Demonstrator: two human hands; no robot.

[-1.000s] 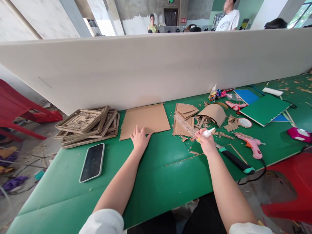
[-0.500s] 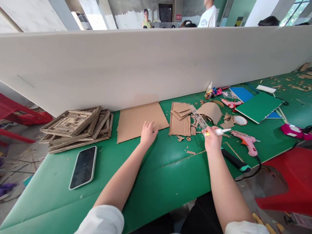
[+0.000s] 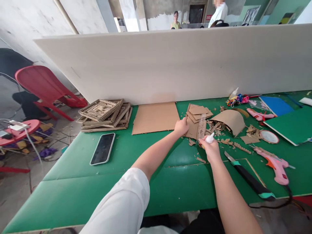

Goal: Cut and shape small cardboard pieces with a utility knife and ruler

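My left hand point(image 3: 181, 127) is closed at the left edge of a ribbed-edged cardboard piece point(image 3: 193, 129), its fingertips partly hidden. Smaller cardboard scraps point(image 3: 198, 110) lie stacked on that piece. In my right hand point(image 3: 211, 150) is a small white-tipped glue bottle point(image 3: 209, 137), its nozzle pointing up and away. A clear plastic ruler point(image 3: 201, 125) lies over the cardboard, its near end at my right fingers; whether they grip it too is unclear. A flat cardboard sheet point(image 3: 156, 118) rests left of my left hand.
Stacked corrugated cardboard frames point(image 3: 104, 113) and a phone point(image 3: 103, 149) lie at left. A curved cardboard piece point(image 3: 229, 120), scattered scraps, a utility knife point(image 3: 248, 175) with its blade out and a pink glue gun point(image 3: 274, 164) are at right. A white partition point(image 3: 146, 65) stands behind.
My left hand has moved right, from the flat sheet to the ribbed cardboard piece. My right hand has turned the glue bottle from pointing right to pointing up. The view has swung left.
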